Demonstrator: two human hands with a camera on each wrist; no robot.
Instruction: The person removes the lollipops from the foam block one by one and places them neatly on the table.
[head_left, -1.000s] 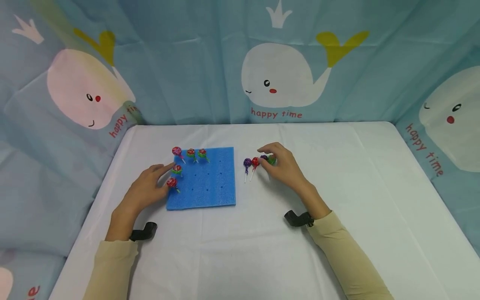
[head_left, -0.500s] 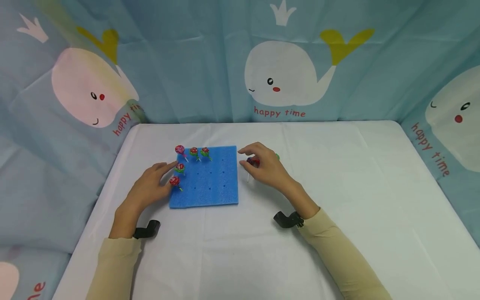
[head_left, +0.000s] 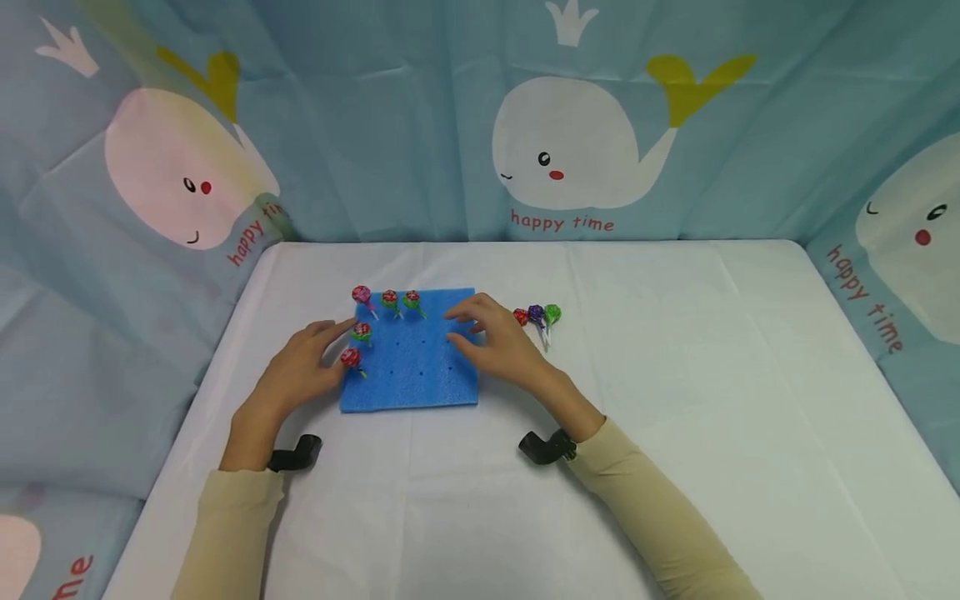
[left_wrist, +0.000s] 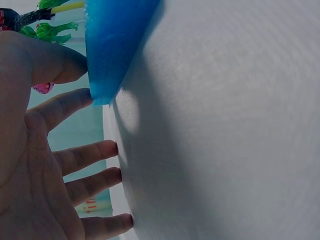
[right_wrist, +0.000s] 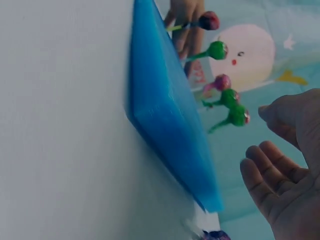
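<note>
My left hand (head_left: 302, 367) rests at the left edge of a blue foam board (head_left: 408, 392); thumb and index fingertips touch that edge in the left wrist view. Several wrapped lollipops stand in the board: a pink one (head_left: 362, 294), green-and-red ones (head_left: 412, 297) along the back, and a red one (head_left: 350, 358) by my left thumb. Over the board's right side hovers my right hand (head_left: 498, 342), thumb and fingers apart, nothing seen between them. Right of it lie a red lollipop (head_left: 520, 317), a purple one (head_left: 536, 313) and a green one (head_left: 552, 313). Another purple lollipop (right_wrist: 216, 235) shows low in the right wrist view.
Small holes dot the board's middle and right. A white cloth (head_left: 675, 358) covers the table. A blue whale-print curtain (head_left: 420, 150) hangs behind and at the sides. Each wrist wears a black camera mount (head_left: 543, 447).
My right hand has moved left from above the loose lollipops to over the board's right side, uncovering the red, purple and green ones. My left hand stays at the board's edge.
</note>
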